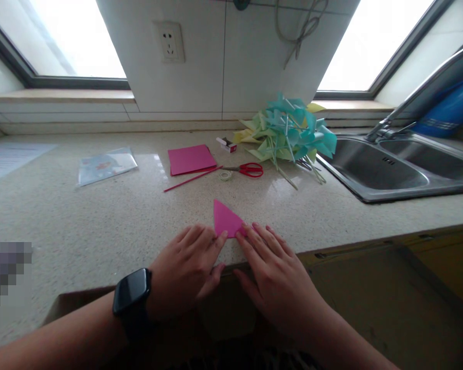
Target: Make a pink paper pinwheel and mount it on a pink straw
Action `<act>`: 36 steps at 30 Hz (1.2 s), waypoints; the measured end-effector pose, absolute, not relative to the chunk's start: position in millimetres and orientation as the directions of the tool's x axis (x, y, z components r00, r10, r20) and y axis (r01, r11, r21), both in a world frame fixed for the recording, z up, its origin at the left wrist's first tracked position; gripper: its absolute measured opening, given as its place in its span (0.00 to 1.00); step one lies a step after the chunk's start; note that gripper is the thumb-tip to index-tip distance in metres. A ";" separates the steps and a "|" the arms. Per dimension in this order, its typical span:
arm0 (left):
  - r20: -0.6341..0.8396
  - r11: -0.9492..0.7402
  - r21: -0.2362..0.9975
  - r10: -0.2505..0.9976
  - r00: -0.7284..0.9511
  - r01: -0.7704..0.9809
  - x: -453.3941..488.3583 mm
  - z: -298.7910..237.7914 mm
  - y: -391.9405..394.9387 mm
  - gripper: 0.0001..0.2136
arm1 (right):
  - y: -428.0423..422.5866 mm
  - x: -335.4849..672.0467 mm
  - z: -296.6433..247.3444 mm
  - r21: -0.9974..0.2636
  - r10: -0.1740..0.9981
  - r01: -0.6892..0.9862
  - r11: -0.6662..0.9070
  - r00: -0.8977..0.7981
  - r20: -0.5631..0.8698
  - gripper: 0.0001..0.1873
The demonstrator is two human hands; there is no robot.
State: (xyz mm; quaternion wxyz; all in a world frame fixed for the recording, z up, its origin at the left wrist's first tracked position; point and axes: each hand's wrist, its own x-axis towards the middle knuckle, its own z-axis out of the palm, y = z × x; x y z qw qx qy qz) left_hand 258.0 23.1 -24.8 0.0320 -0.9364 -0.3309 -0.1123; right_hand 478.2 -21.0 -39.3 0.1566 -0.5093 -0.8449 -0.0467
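A pink sheet of paper (pixel 227 220), folded into a triangle, lies flat near the counter's front edge. My left hand (pixel 189 262), with a black watch (pixel 132 292) on its wrist, presses the paper's lower left corner with one fingertip; the other fingers bend down onto the counter and the thumb stands apart. On the lower right corner rest the fingertips of my right hand (pixel 275 262), its fingers stretched out and its thumb apart. Neither hand grips the paper; both press it from above. Fingers cover parts of its lower edge.
Beyond the paper lie pink sheets (pixel 192 158), a thin pink stick (pixel 193 179), red-handled scissors (pixel 250 169), a small tape roll (pixel 226 176) and a small box (pixel 226 144). Paper pinwheels (pixel 293 128) are heaped beside the sink (pixel 370 198). A plastic packet (pixel 107 165) lies left.
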 end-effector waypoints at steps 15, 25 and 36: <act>0.129 -0.848 0.179 0.522 0.843 0.498 248.6 -19.8 37.4 0.22 | -27.4 452.1 -45.4 -0.153 0.831 0.832 0.533 -0.482 0.277 0.33; 0.118 -0.848 0.160 0.525 0.843 0.506 246.0 -19.1 40.0 0.23 | -24.4 473.7 -42.5 -0.079 0.837 0.869 0.489 -0.441 0.322 0.26; 0.135 -0.856 0.188 0.509 0.850 0.482 241.5 -19.1 46.7 0.21 | -21.5 501.8 -40.3 -0.053 0.850 0.905 0.422 -0.375 0.369 0.22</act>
